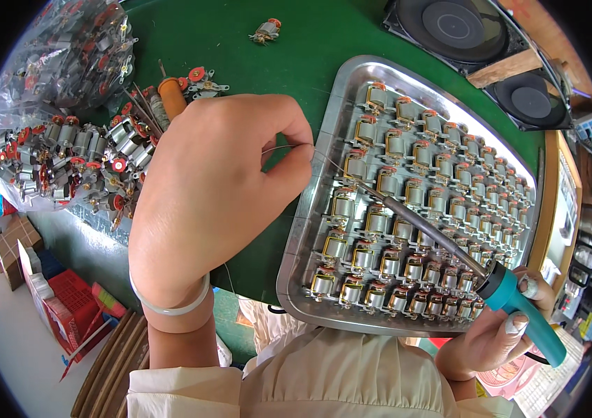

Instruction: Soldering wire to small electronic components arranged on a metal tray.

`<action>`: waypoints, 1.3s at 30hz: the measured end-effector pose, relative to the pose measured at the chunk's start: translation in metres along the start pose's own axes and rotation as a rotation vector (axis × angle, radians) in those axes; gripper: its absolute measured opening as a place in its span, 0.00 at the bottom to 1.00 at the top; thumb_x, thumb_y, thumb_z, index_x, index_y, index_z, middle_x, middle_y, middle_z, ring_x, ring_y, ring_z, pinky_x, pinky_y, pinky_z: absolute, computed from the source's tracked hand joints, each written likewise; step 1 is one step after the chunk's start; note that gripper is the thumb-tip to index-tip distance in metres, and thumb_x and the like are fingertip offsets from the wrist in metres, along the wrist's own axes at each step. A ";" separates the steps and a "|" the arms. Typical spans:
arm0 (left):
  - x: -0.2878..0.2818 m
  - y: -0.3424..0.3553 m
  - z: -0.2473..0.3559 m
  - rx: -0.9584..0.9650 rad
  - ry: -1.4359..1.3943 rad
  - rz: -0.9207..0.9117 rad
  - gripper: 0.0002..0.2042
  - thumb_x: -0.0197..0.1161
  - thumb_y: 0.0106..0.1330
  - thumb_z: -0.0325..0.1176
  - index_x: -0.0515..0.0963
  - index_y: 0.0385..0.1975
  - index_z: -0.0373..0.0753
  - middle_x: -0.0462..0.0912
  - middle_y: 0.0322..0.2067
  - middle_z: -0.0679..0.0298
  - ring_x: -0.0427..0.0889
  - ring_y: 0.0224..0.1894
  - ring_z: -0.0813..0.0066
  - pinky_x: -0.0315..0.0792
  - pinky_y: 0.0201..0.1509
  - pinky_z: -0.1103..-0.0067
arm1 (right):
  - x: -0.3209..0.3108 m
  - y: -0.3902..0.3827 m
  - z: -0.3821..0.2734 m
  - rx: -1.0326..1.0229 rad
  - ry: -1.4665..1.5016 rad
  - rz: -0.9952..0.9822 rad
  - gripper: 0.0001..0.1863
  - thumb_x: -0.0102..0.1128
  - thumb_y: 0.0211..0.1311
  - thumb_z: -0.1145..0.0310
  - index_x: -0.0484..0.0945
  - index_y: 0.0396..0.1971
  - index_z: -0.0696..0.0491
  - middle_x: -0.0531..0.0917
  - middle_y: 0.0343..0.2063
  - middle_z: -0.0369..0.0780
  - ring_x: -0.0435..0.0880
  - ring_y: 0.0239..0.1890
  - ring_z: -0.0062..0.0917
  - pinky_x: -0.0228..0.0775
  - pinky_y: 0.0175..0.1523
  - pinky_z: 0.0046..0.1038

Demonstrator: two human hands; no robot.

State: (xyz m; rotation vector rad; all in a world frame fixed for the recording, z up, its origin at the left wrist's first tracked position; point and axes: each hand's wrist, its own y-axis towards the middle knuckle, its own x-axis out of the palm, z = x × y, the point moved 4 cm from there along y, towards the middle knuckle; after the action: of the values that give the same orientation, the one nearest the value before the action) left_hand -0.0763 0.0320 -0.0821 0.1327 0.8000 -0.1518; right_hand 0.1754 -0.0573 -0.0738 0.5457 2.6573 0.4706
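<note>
My left hand [216,171] pinches a thin solder wire [329,159] between thumb and forefinger. The wire runs right to a small metal coil part [356,166] near the left rim of a steel tray [294,254]. In my right hand [483,345] is a soldering iron [423,224] with a teal handle. Its tip meets the same spot by the wire's end; whether they touch is too small to tell. Rows of similar coil parts, with silvery bodies and red-orange tops, stand in the tray.
Plastic bags [66,52] of loose coil parts lie at the left on the green table [191,35]. An orange-handled tool [171,96] lies beside them. One loose coil part [266,31] sits farther back. Black round fans or speakers [453,28] stand at the back right.
</note>
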 end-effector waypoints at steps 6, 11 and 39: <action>0.000 0.001 0.000 0.003 -0.001 0.007 0.02 0.56 0.43 0.21 0.71 0.18 0.33 0.57 0.08 0.73 0.52 0.12 0.89 0.46 0.15 0.87 | 0.000 0.001 0.000 -0.002 -0.015 0.026 0.25 0.56 0.44 0.48 0.65 0.29 0.56 0.68 0.21 0.39 0.68 0.22 0.22 0.57 0.28 0.19; 0.000 0.000 -0.001 0.002 -0.024 0.001 0.02 0.56 0.43 0.21 0.71 0.18 0.33 0.58 0.09 0.72 0.52 0.13 0.90 0.46 0.15 0.88 | 0.001 0.002 -0.001 -0.010 0.004 -0.002 0.24 0.56 0.44 0.48 0.65 0.28 0.55 0.68 0.20 0.39 0.68 0.22 0.22 0.58 0.28 0.20; -0.003 0.010 0.006 -0.169 -1.087 -0.035 0.05 0.40 0.52 0.30 0.58 0.19 0.36 0.51 0.10 0.74 0.45 0.10 0.90 0.39 0.12 0.90 | -0.036 0.002 -0.003 -0.105 0.098 0.156 0.23 0.49 0.51 0.52 0.66 0.33 0.59 0.69 0.24 0.42 0.67 0.26 0.25 0.61 0.32 0.24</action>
State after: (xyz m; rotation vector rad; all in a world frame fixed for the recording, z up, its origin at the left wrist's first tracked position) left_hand -0.0725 0.0407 -0.0747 -0.1266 -0.2709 -0.1613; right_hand 0.2059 -0.0717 -0.0597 0.7177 2.6745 0.6949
